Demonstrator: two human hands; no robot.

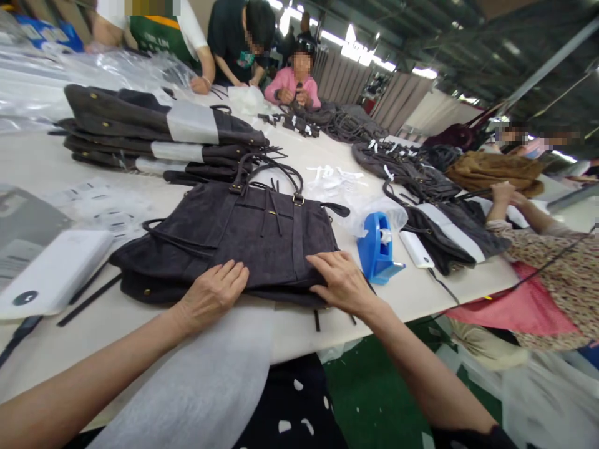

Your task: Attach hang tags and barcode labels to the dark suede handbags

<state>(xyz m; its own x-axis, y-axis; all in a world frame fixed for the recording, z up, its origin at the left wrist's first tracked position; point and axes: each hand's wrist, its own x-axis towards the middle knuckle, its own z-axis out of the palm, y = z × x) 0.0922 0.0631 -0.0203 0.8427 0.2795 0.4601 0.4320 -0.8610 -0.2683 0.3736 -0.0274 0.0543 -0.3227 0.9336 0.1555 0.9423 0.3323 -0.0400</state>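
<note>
A dark grey suede handbag (262, 249) lies flat on the table before me, its two handles (276, 163) stretched toward the far side. Thin cords hang over its front near a small zip. My left hand (218, 287) rests on the bag's near edge, fingers extended and close together. At the near right corner, my right hand (339, 279) touches the bag with its fingers laid over the surface and the thumb apart. A white sheet of thin wrapping material (210, 368) hangs over the table edge beneath my left forearm.
Stacked dark bags with white bands (159, 125) stand at the back left. A blue tape dispenser (377, 249) is right of the handbag. White power banks (53, 271) (416, 249) lie on both sides. A co-worker's hands (505, 196) are by another bag (449, 231) at right.
</note>
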